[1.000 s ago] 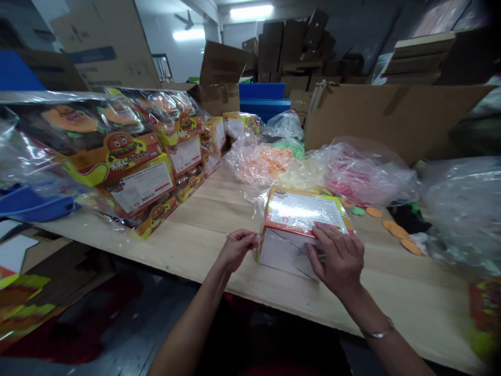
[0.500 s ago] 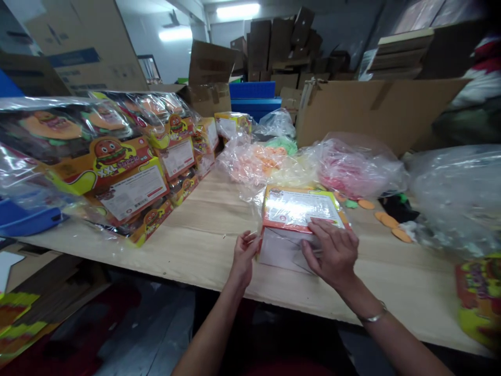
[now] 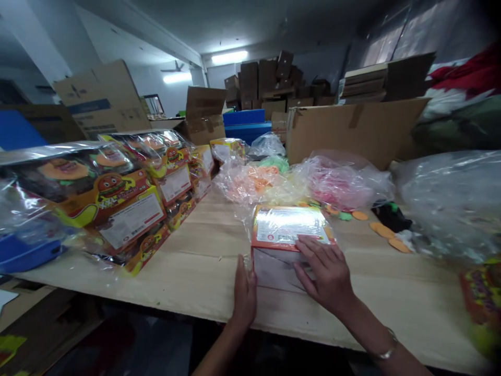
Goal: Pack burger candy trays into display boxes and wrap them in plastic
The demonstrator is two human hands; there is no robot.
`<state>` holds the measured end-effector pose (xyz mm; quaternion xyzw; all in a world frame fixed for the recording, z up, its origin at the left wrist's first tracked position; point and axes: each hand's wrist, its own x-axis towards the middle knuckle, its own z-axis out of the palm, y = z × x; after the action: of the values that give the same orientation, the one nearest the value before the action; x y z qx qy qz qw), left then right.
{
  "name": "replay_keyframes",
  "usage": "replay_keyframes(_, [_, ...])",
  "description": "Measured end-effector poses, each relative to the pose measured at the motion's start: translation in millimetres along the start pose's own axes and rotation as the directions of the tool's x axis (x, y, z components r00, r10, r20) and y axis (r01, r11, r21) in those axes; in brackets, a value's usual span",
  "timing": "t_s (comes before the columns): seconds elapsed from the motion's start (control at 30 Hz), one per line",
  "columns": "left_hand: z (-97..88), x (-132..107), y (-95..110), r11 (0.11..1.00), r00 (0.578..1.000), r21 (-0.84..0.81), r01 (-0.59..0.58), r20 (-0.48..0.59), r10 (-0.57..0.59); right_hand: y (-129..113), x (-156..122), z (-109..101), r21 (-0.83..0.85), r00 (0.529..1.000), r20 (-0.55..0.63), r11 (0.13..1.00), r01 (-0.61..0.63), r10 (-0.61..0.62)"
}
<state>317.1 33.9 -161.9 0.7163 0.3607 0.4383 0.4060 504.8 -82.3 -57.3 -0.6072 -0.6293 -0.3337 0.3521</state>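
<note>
A printed display box (image 3: 291, 224) in clear plastic wrap lies on the table in front of me, its labelled face up and its plain white side toward me. My right hand (image 3: 326, 271) rests on the near right edge of the box, fingers stretched over the label and thumb on the white side. My left hand (image 3: 245, 292) stands on edge at the box's near left corner, its fingers straight and close beside the wrap. Glare covers part of the label.
Wrapped burger-print boxes (image 3: 129, 209) stand stacked at the left. Bags of orange pieces (image 3: 254, 180) and pink pieces (image 3: 332, 183) lie behind the box. Loose orange discs (image 3: 385, 232) and a large clear bag (image 3: 450, 203) are at the right. A big carton (image 3: 352, 130) stands behind.
My left hand's fingers have gone from curled at the wrap's edge to straight along the box's side. My right hand stays on the box. The camera view has tilted upward.
</note>
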Motion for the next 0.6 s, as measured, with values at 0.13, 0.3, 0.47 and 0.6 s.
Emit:
replay_keyframes(0.13, [-16.6, 44.4, 37.8, 0.938, 0.918, 0.036, -0.346, -0.191, 0.346, 17.9, -10.9, -6.8, 0.026, 0.989, -0.041, 0.989, -0.144, 0.145])
replay_keyframes(0.3, [6.2, 81.9, 74.4, 0.95, 0.988, -0.274, -0.153, -0.012, 0.155, 41.2, -31.2, 4.0, 0.406, 0.918, -0.068, 0.852, -0.332, 0.39])
replay_keyframes(0.47, [15.8, 76.8, 82.8, 0.957, 0.994, -0.277, -0.083, -0.093, 0.059, 45.3, -47.3, 32.8, 0.73, 0.584, 0.231, 0.257, -0.633, 0.778])
replay_keyframes(0.6, [3.9, 46.9, 83.2, 0.955, 0.993, -0.29, -0.07, -0.11, 0.039, 25.9, -65.4, 29.6, 0.808, 0.568, 0.333, 0.084, -0.584, 0.753])
